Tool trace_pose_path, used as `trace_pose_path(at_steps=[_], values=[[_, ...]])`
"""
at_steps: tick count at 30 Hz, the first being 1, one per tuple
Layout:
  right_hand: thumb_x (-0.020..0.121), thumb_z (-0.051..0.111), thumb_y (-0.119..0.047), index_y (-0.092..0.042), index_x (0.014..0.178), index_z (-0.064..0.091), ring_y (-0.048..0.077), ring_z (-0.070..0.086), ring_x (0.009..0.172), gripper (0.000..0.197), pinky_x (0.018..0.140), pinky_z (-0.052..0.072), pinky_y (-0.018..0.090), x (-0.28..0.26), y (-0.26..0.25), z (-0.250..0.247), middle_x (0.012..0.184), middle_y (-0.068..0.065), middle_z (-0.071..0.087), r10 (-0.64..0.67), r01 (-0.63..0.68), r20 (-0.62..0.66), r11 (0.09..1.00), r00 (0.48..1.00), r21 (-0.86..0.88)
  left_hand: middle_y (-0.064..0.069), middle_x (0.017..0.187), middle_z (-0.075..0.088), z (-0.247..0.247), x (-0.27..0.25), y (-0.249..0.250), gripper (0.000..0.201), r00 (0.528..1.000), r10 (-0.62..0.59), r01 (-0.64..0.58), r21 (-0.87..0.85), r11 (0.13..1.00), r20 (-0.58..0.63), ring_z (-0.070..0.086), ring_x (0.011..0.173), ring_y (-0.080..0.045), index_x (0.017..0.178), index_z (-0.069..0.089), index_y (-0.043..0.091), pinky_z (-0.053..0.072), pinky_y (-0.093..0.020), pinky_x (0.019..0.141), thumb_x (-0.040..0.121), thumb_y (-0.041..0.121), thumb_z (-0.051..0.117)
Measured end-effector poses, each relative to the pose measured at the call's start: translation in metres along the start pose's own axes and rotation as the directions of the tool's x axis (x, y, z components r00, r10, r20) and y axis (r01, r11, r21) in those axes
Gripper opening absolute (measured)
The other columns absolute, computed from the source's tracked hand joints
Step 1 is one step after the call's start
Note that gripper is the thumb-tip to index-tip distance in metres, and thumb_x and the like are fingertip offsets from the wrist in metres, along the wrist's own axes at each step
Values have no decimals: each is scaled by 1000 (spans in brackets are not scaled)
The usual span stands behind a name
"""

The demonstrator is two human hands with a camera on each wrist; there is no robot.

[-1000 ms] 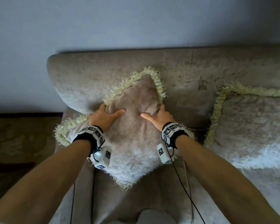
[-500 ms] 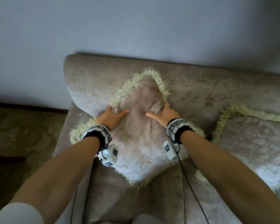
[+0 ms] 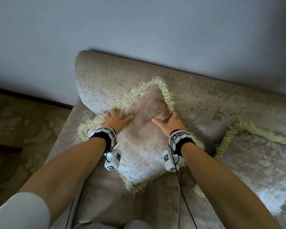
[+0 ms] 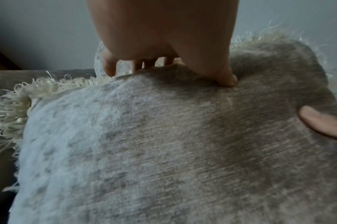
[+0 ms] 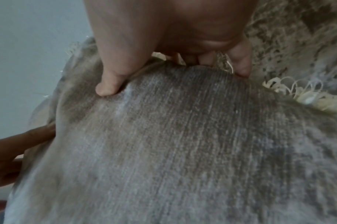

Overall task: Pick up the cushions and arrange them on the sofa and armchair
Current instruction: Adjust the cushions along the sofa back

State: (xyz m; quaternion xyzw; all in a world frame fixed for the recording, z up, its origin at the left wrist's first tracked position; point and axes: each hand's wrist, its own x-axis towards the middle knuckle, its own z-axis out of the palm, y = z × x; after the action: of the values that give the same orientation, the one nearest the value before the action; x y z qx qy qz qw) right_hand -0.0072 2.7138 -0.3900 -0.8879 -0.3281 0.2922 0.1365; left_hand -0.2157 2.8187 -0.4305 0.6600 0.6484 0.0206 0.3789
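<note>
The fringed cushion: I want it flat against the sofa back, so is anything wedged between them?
Nothing visible. The beige fringed cushion leans straight on the beige velvet sofa backrest, left hand and right hand gripping its upper edges.

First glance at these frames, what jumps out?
Both hands on one fringed cushion stood on its corner like a diamond against the sofa back at its left end. The left hand and right hand grip its upper edges, thumbs pressed into the front, fingers curled behind. A second fringed cushion lies on the seat to the right.
</note>
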Motion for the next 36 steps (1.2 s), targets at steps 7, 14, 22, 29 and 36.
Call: trace_pose_path(at_steps=[7,14,22,29,36], values=[[74,66,-72,-13,149,24,33,31,140,104,108,32,53,-19,1,-11,152,14,32,-16,20,-59,998,998,68,-13,156,27,-18,-22,3,112,995,70,-69,8,998,-68,25,144,-35,152,17,24,20,-68,111,67,89,51],[81,67,-61,-36,153,13,36,20,146,94,114,23,63,-68,9,-40,161,4,20,-96,105,-106,990,990,89,-7,149,42,-43,-81,18,88,944,267,-251,106,962,-191,36,138,-29,145,30,34,31,-59,109,75,85,44],[82,64,-58,-45,152,8,35,21,145,90,112,24,60,-149,22,-79,161,3,20,-93,125,-260,986,961,110,-4,153,33,-74,-148,38,77,829,470,-447,146,883,-303,32,140,-26,142,32,39,27,-61,110,78,75,52],[82,60,-60,-44,150,23,34,27,142,79,111,31,56,-224,40,-76,157,4,26,-69,97,-301,992,951,79,-4,155,30,-87,-196,34,77,776,576,-564,127,816,-258,28,142,-24,145,31,39,25,-60,111,79,69,56],[87,62,-49,-39,151,23,32,22,145,76,115,25,51,-307,77,-66,159,3,22,60,1,-401,989,914,150,-7,157,27,-67,-250,31,75,703,693,-690,83,719,-159,22,145,-27,145,32,39,24,-61,111,81,63,61]])
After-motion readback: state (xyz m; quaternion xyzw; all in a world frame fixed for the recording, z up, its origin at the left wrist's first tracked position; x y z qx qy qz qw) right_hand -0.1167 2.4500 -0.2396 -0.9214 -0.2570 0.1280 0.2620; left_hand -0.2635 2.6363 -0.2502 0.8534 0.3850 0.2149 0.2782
